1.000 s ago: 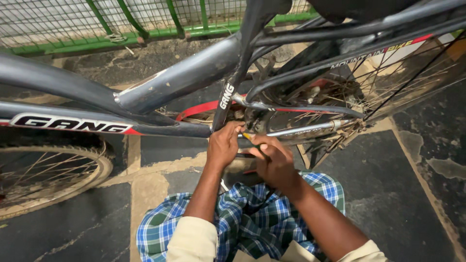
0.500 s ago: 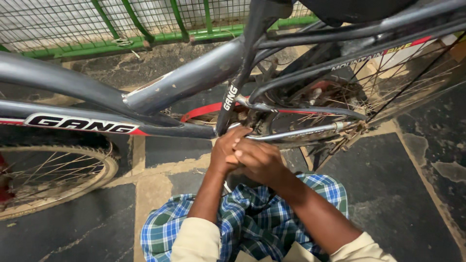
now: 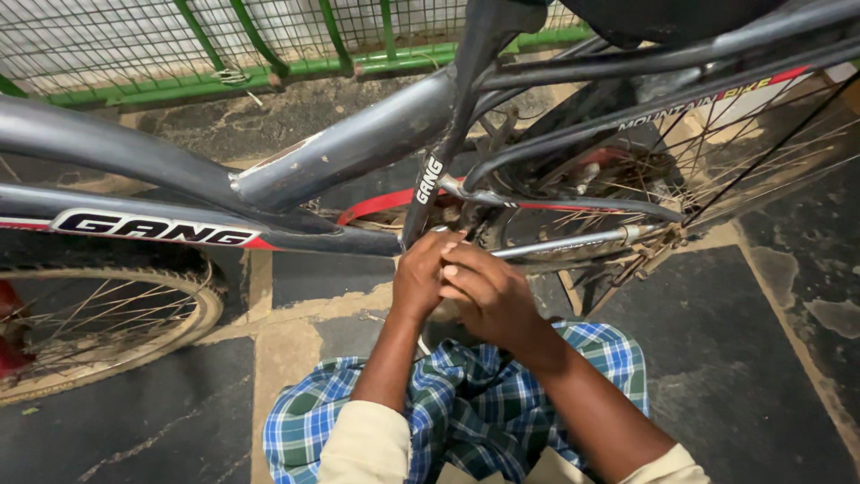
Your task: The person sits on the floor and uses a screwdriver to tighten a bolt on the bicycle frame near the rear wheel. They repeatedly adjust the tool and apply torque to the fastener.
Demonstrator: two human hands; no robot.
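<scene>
From your head camera, your left hand (image 3: 419,273) and right hand (image 3: 488,294) meet, fingers curled shut, at the bottom bracket of the grey bicycle frame (image 3: 358,148), beside the chainstay (image 3: 573,240). Whatever they grip is hidden. Your checked blue cloth (image 3: 466,403) lies below, the front wheel (image 3: 116,332) left.

A dark floor (image 3: 761,385) with pale sandy seams and worn patches carries the bicycle, whose front wheel (image 3: 98,323) stands on it at left and rear wheel (image 3: 717,170) at right
</scene>
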